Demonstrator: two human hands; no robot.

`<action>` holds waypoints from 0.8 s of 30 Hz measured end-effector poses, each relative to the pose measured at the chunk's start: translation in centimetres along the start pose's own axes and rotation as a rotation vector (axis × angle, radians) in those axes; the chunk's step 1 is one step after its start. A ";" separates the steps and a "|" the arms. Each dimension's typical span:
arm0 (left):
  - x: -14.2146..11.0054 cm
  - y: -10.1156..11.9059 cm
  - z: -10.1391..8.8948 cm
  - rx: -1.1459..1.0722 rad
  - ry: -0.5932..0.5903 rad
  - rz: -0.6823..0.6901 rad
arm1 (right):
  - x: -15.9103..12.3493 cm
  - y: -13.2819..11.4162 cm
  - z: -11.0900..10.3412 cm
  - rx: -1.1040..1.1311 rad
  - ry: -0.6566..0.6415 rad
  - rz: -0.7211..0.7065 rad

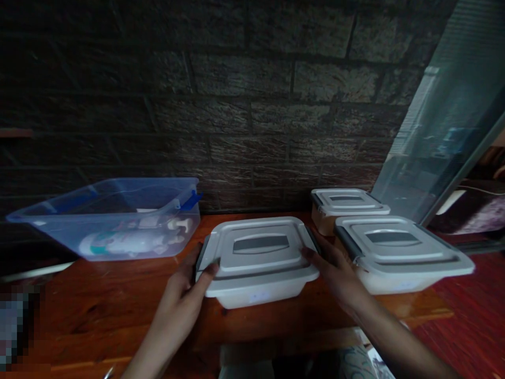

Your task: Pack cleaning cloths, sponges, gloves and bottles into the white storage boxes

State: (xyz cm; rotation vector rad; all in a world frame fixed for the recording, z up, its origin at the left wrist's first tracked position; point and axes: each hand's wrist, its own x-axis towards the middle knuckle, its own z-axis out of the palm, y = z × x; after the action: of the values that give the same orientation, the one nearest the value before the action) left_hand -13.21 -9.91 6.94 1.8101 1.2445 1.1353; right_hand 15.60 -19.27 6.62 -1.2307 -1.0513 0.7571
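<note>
In the middle of the wooden table, a white storage box (260,297) with a lidded top and grey side latches is held between both my hands. My left hand (187,289) grips its left side, the thumb over the lid's edge and the fingers down by the latch. On the opposite side my right hand (335,268) does the same, its thumb on the lid's rim. The lid (256,268) looks closed, and the box's contents are hidden. My right hand is also close to a second white lidded box (402,255) standing just beyond it.
A smaller-looking third lidded box (349,202) stands behind, near the brick wall (252,116). At left, a clear blue open bin (106,208) holds a white pump bottle (126,243) and other items. The wooden table (98,310) ends at right, near a glass panel (426,131).
</note>
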 end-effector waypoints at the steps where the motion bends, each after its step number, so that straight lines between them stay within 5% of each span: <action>1: 0.0 -0.1 0.1 0.027 0.031 -0.025 | 0.0 0.3 0.0 -0.022 0.015 0.009; 9: -0.1 -0.3 0.4 0.062 0.050 -0.045 | -0.2 1.5 -0.4 -0.235 0.034 0.021; 24: 0.0 -0.4 -0.5 0.257 -0.047 0.064 | 0.3 0.1 -1.5 -0.567 -0.160 -0.079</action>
State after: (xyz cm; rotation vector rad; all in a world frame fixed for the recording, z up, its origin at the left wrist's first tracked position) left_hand -13.82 -9.76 6.82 2.0660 1.3642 0.9977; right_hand 17.14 -19.53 6.57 -1.6104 -1.5024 0.5134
